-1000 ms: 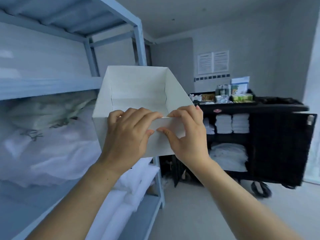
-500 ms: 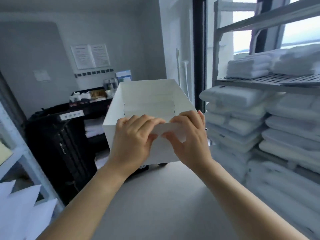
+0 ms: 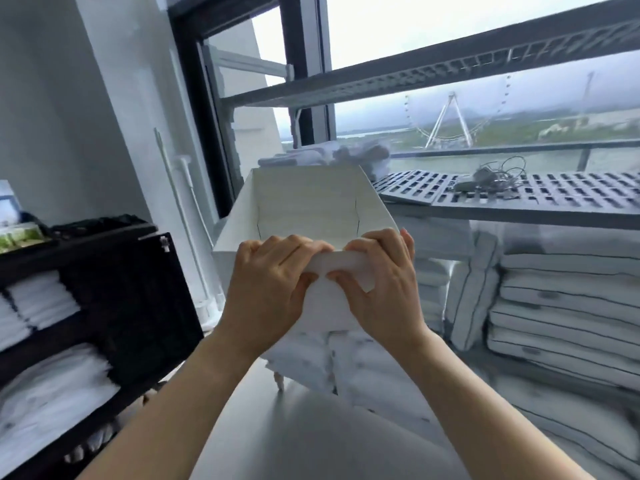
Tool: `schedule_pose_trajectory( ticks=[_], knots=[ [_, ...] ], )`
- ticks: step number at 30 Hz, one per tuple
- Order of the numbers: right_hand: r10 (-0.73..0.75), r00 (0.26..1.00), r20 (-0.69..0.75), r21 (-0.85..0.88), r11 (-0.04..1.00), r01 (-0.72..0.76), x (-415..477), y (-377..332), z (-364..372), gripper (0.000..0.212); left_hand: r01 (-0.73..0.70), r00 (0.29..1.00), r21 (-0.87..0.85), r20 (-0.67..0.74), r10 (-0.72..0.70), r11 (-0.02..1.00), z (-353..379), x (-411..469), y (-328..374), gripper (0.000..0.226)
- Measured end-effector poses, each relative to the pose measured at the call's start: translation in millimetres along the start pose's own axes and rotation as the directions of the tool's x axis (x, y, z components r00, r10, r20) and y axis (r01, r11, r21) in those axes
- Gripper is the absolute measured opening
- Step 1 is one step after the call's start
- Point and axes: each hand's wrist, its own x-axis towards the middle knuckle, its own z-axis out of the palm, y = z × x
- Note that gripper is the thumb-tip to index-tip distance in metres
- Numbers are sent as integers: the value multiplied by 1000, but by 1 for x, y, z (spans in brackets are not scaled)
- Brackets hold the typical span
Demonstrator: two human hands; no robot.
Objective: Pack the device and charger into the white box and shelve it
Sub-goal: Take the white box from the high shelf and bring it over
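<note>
The empty white box [image 3: 304, 202] is being held in the air by its near wall, pinched by the left hand [image 3: 273, 275] and right hand [image 3: 384, 282] side by side. The device and charger [image 3: 485, 180] are lying tangled on the slatted shelf [image 3: 571, 199], beyond the right hand. Gripped at one edge only, the box risks being tipped or buckled once loaded.

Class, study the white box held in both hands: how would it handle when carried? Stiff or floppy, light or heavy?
Probably light: the white box looks empty and hangs from the near wall alone. Likely somewhat floppy: that thin wall looks bent under the left hand and right hand.
</note>
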Motion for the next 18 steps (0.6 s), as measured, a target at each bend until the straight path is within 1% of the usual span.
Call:
schedule_pose_trajectory(
  ticks=[5, 10, 15, 18],
  knots=[
    [25, 999, -24, -85, 996, -27, 20, 81, -23, 27, -55, 998, -69, -29, 53, 996, 77, 51, 21, 32],
    [28, 998, -58, -125, 992, -35, 39, 147, -32, 28, -85, 995, -122, -54, 79, 989, 136, 94, 33, 31],
    [-9, 994, -106, -162, 987, -9, 63, 208, -22, 29, -98, 994, -146, -52, 92, 984, 194, 133, 25, 32],
    [-33, 992, -124, -171, 985, 11, 82, 244, -7, 30, -117, 991, -159, -76, 107, 980, 233, 159, 11, 32]
  ],
)
